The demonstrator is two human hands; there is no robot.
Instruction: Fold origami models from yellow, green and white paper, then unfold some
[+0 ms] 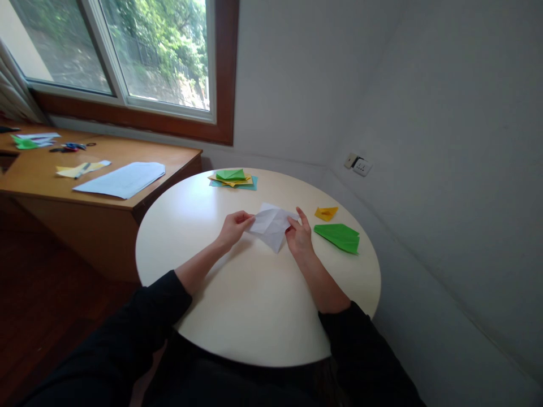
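Observation:
A creased white paper sheet point(271, 225) lies on the round white table point(254, 305), partly folded. My left hand point(234, 226) pinches its left edge. My right hand point(299, 234) presses on its right side, index finger stretched over the paper. Both forearms reach in from dark sleeves at the bottom.
A folded green paper plane point(339, 237) and a small yellow folded piece point(326, 213) lie right of my right hand. A stack of green, yellow and blue sheets point(233, 178) sits at the table's far edge. A wooden desk point(51, 186) at left carries papers and scissors point(74, 147).

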